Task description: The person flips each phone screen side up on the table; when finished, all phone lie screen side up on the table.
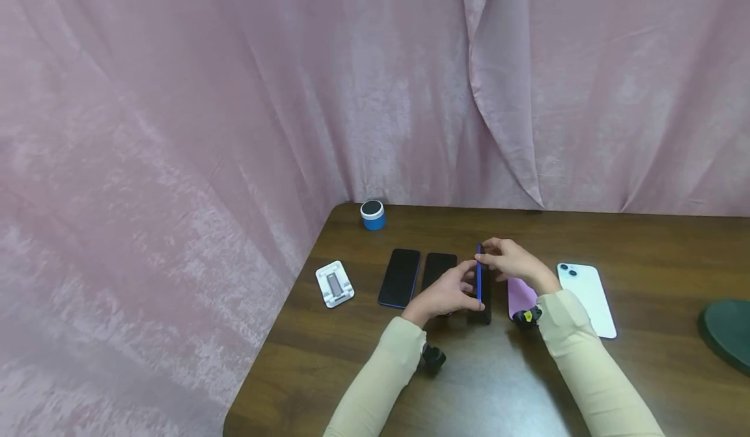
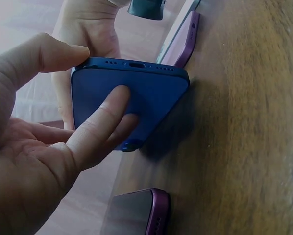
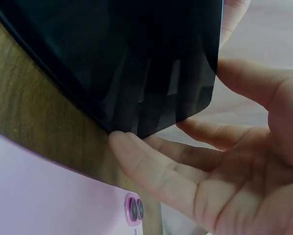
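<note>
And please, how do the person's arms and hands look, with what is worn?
The left sleeve and right sleeve are long, pale cream-yellow. The left wrist device is small and black; the right wrist device, also black, shows a yellow mark. The left hand and right hand are without gloves.

The brown wooden table (image 1: 310, 372) bears a blue-and-white jar (image 1: 372, 217), a white tray (image 1: 325, 283), two dark-screened phones (image 1: 400, 278), a purple phone (image 1: 520, 296), a white phone (image 1: 589, 299) and a dark green object (image 1: 728, 334).
</note>
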`<action>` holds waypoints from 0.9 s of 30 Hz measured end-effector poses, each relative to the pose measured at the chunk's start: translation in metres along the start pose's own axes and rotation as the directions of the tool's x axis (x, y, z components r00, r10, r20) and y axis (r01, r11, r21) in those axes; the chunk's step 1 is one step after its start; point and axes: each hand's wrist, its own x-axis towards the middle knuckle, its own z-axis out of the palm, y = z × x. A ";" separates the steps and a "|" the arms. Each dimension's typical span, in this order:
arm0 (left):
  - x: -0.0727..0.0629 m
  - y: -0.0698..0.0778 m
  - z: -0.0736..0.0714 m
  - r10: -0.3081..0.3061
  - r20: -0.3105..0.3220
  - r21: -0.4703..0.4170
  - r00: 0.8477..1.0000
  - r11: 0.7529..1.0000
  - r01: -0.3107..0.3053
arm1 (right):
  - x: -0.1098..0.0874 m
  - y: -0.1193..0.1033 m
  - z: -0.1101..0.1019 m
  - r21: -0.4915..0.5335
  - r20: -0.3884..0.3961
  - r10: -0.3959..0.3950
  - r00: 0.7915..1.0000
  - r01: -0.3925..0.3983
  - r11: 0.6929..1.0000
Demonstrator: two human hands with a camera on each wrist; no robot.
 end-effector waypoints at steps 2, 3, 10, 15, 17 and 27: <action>0.000 -0.001 0.000 -0.001 -0.006 -0.008 1.000 1.000 0.001 | 0.000 0.002 0.001 -0.016 -0.002 0.004 1.000 -0.004 1.000; 0.000 -0.002 0.001 -0.003 -0.011 -0.011 1.000 1.000 0.003 | 0.000 0.003 0.001 -0.029 -0.005 0.005 1.000 -0.005 1.000; 0.000 -0.003 0.004 -0.008 -0.026 0.042 1.000 0.999 0.009 | -0.002 0.007 0.004 -0.110 -0.022 0.022 1.000 -0.024 0.994; 0.000 -0.003 0.006 -0.047 -0.055 0.109 0.997 0.993 0.052 | -0.004 0.008 0.009 -0.163 -0.041 0.014 0.999 -0.021 0.986; 0.000 -0.003 0.006 -0.058 -0.068 0.121 0.996 0.990 0.066 | -0.003 0.008 0.010 -0.192 -0.052 0.009 0.999 -0.019 0.981; 0.006 -0.007 0.006 -0.081 -0.123 0.163 0.989 0.981 0.100 | 0.002 0.007 0.011 -0.346 -0.100 -0.001 0.995 -0.034 0.938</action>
